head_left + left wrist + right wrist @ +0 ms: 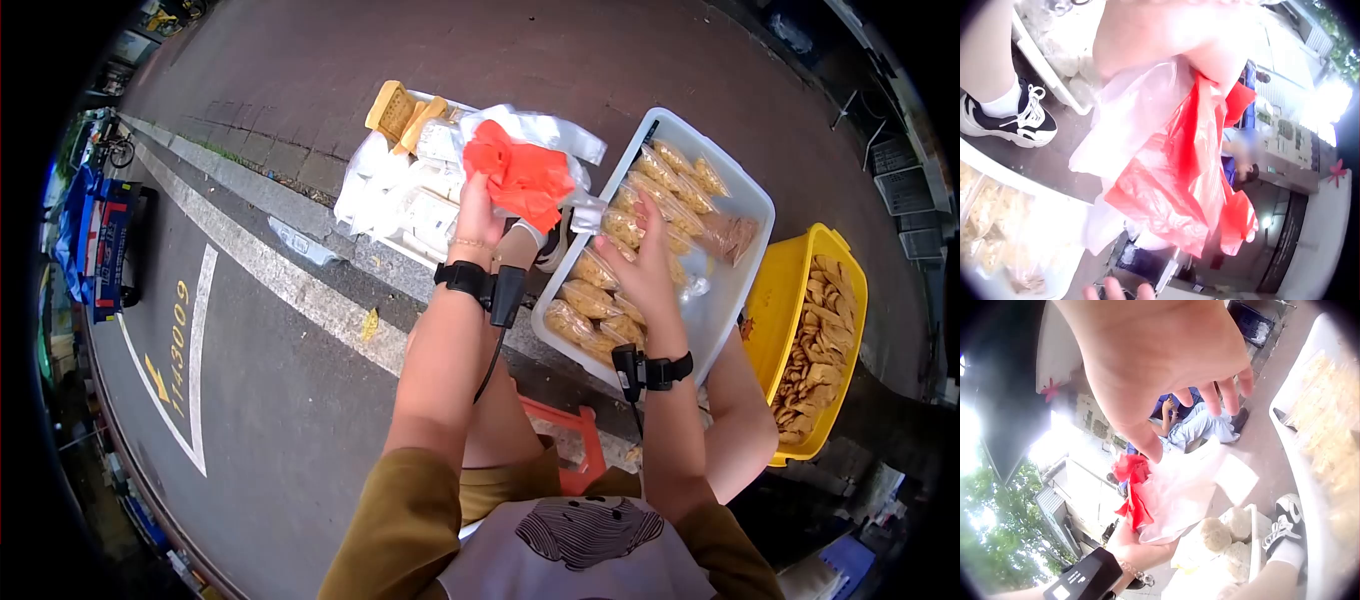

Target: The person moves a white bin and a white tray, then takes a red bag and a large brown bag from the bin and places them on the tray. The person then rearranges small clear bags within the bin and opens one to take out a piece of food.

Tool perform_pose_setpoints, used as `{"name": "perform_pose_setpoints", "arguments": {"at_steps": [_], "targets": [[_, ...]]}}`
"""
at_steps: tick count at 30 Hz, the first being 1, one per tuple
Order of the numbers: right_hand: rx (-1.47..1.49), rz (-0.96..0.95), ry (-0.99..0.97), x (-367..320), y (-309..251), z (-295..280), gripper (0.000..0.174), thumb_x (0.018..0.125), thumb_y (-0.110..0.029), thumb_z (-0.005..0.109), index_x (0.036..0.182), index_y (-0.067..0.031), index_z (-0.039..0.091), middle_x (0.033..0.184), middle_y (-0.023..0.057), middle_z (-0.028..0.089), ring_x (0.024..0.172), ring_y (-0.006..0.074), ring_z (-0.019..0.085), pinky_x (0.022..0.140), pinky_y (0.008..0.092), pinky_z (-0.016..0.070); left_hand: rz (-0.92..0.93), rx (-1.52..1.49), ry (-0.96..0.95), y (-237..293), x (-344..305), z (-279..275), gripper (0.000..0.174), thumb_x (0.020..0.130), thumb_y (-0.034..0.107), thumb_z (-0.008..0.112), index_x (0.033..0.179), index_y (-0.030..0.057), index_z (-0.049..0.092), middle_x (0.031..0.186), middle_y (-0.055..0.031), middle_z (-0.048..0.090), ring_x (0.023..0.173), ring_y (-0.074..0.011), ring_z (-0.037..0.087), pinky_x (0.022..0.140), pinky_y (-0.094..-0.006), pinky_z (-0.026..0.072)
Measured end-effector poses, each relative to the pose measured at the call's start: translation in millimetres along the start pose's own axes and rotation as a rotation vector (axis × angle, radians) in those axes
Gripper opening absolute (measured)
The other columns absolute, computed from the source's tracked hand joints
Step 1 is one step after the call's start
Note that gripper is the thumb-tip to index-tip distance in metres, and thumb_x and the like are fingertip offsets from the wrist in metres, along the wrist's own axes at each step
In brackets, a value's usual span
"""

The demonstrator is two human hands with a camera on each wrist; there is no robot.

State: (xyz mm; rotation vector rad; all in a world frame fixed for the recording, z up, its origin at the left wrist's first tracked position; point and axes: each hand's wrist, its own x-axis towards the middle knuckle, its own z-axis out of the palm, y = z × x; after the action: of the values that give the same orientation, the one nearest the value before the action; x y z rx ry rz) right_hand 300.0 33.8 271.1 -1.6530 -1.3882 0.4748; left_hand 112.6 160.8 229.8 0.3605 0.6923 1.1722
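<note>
My left hand [478, 212] grips a crumpled red plastic bag [520, 172] together with whitish clear bags [540, 130]; in the left wrist view the red bag [1172, 175] hangs from the hand [1172, 37] beside the pale bag [1129, 119]. Apart from the bags, my right hand [648, 265] is raised over the near side of a white bin [745, 215] that holds packets of yellowish food [590, 300]. Its fingers are extended and hold nothing, as the right wrist view also shows the hand [1166, 362] above the pale bag [1179, 494].
Left of the bin, a white crate [395, 245] holds wrapped white packages [430, 215] and yellow-brown blocks [392, 108]. A yellow tub [850, 375] of brown flat pieces [820, 340] stands on the right. An orange-red stool [590, 450] is below, and a blue cart [105, 235] stands far left.
</note>
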Motion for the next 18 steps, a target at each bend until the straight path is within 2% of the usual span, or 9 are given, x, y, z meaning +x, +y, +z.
{"name": "perform_pose_setpoints", "arguments": {"at_steps": [2,4,5,9,10,11,13,14,18], "targets": [[-0.004,0.036,0.020,-10.5,9.0,2.6,0.067,0.070,-0.015,0.071,0.127,-0.0024,0.037,0.116,0.0179,0.047,0.109,0.0303,0.045,0.092,0.0382,0.0360,0.187,-0.094,0.113,33.8,13.0,-39.8,0.037,0.090,0.029,0.044,0.118,0.0055,0.048,0.119,-0.0096,0.054,0.109,-0.0255,0.052,0.096,-0.0409,0.0397],[-0.012,0.079,0.048,-24.5,26.1,4.6,0.063,0.071,-0.013,0.070,0.126,-0.0022,0.039,0.115,0.0173,0.047,0.107,0.0286,0.045,0.091,0.0369,0.0366,0.258,-0.197,0.251,57.3,19.9,-74.0,0.040,0.091,0.032,0.039,0.119,0.0058,0.049,0.123,-0.0101,0.053,0.112,-0.0270,0.051,0.099,-0.0422,0.0369],[0.034,0.171,0.060,-33.1,38.7,5.0,0.060,0.072,-0.011,0.069,0.124,-0.0020,0.040,0.114,0.0160,0.047,0.106,0.0261,0.046,0.089,0.0355,0.0371,0.269,-0.265,0.212,58.3,27.9,-102.7,0.040,0.091,0.033,0.040,0.119,0.0064,0.049,0.123,-0.0101,0.053,0.112,-0.0272,0.051,0.099,-0.0427,0.0365],[0.117,0.395,0.119,-55.1,57.8,-6.6,0.054,0.074,-0.009,0.066,0.122,-0.0023,0.042,0.113,0.0123,0.047,0.101,0.0202,0.045,0.086,0.0323,0.0380,0.174,-0.228,0.494,14.7,57.9,-197.6,0.037,0.089,0.030,0.045,0.117,0.0077,0.051,0.121,-0.0084,0.054,0.109,-0.0263,0.052,0.097,-0.0418,0.0383],[0.112,0.395,0.121,-58.8,64.5,-10.7,0.054,0.074,-0.009,0.066,0.122,-0.0023,0.042,0.113,0.0123,0.047,0.101,0.0202,0.045,0.086,0.0323,0.0380,0.224,-0.169,0.577,0.8,61.2,-210.3,0.037,0.084,0.025,0.054,0.116,0.0055,0.053,0.116,-0.0092,0.056,0.102,-0.0242,0.056,0.091,-0.0379,0.0426],[0.131,0.449,0.140,-62.8,72.6,-15.3,0.053,0.075,-0.009,0.066,0.122,-0.0029,0.042,0.113,0.0117,0.047,0.099,0.0195,0.045,0.085,0.0317,0.0388,0.219,-0.171,0.577,-0.8,65.1,-213.3,0.037,0.084,0.025,0.054,0.116,0.0055,0.053,0.116,-0.0092,0.056,0.102,-0.0242,0.056,0.091,-0.0379,0.0426],[0.147,0.502,0.157,-66.7,83.0,-25.2,0.053,0.075,-0.010,0.065,0.122,-0.0035,0.043,0.113,0.0112,0.047,0.097,0.0188,0.045,0.083,0.0311,0.0397,0.180,0.138,0.761,2.9,70.3,-219.3,0.042,0.078,0.022,0.062,0.113,0.0008,0.054,0.110,-0.0113,0.059,0.096,-0.0223,0.058,0.085,-0.0336,0.0447],[0.132,0.532,0.171,-67.4,88.4,-29.8,0.051,0.075,-0.010,0.065,0.122,-0.0040,0.044,0.113,0.0111,0.048,0.094,0.0183,0.046,0.081,0.0305,0.0405,0.283,0.353,0.810,2.9,71.9,-221.3,0.046,0.073,0.019,0.068,0.111,-0.0034,0.054,0.107,-0.0129,0.060,0.093,-0.0211,0.058,0.081,-0.0322,0.0454],[0.075,0.543,0.166,-65.5,112.8,-45.8,0.048,0.076,-0.010,0.064,0.120,-0.0044,0.045,0.113,0.0105,0.048,0.089,0.0173,0.048,0.077,0.0294,0.0422,0.310,0.680,0.745,10.4,79.4,-235.8,0.041,0.073,0.015,0.069,0.107,-0.0044,0.056,0.102,-0.0115,0.062,0.092,-0.0208,0.058,0.080,-0.0324,0.0457]]}}
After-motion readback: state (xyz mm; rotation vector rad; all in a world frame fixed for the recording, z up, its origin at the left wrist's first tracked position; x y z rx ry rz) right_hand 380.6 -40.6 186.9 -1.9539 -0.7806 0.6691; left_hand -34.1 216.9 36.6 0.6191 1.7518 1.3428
